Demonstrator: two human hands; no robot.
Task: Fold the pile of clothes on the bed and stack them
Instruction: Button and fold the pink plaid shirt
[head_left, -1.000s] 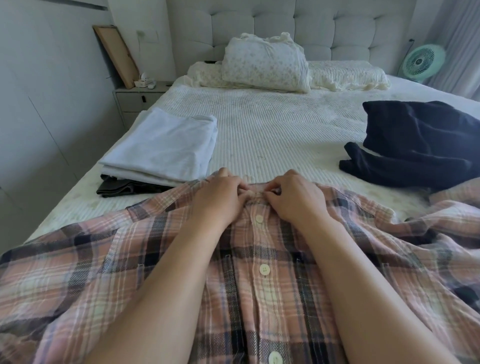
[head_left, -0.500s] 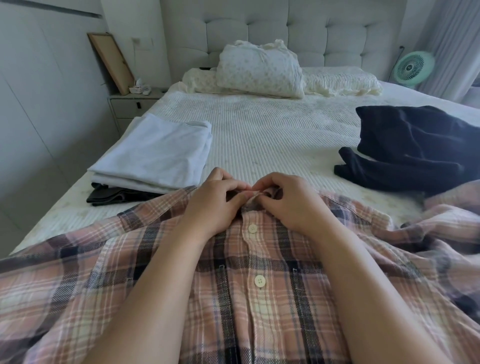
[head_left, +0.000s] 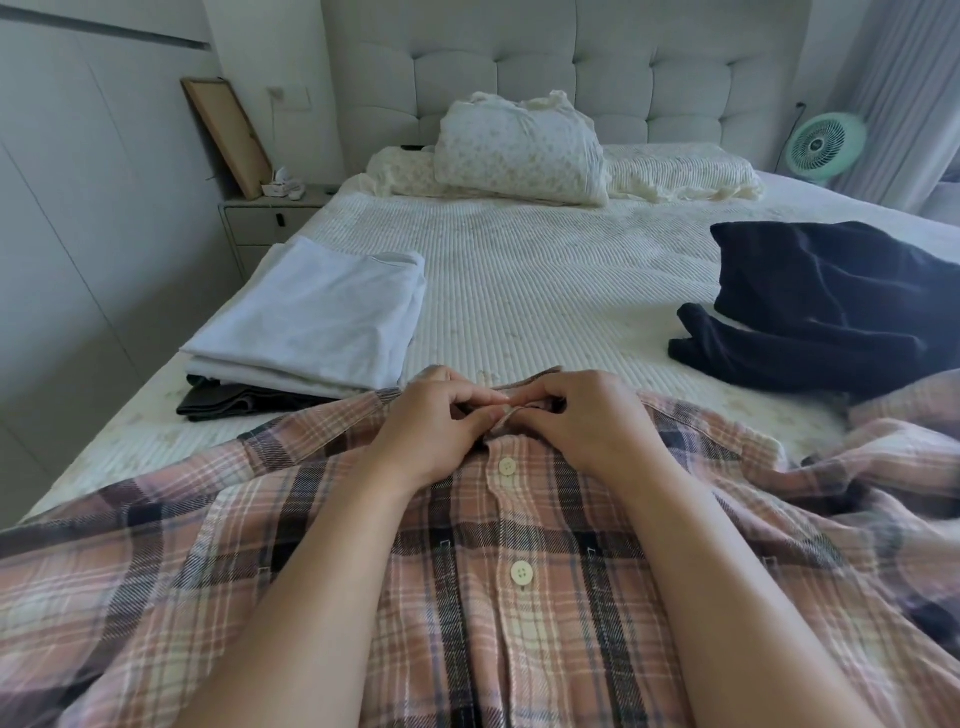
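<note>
A pink plaid button shirt (head_left: 519, 613) lies spread front-up across the near part of the bed (head_left: 545, 291). My left hand (head_left: 431, 426) and my right hand (head_left: 587, 415) meet at its collar, each pinching the fabric at the top of the button placket. At the left, a folded white garment (head_left: 311, 317) lies on a folded dark one (head_left: 228, 400), forming a stack. A crumpled dark navy garment (head_left: 821, 312) lies unfolded at the right.
Pillows and a bundled floral quilt (head_left: 519, 150) sit by the headboard. A nightstand (head_left: 270, 218) with a leaning frame stands left of the bed, and a green fan (head_left: 826, 145) stands at the far right. White wardrobe doors run close along the left.
Both hands stay at the collar; the fingers have shifted a little and lifted the collar edge. The camera has tipped slightly.
</note>
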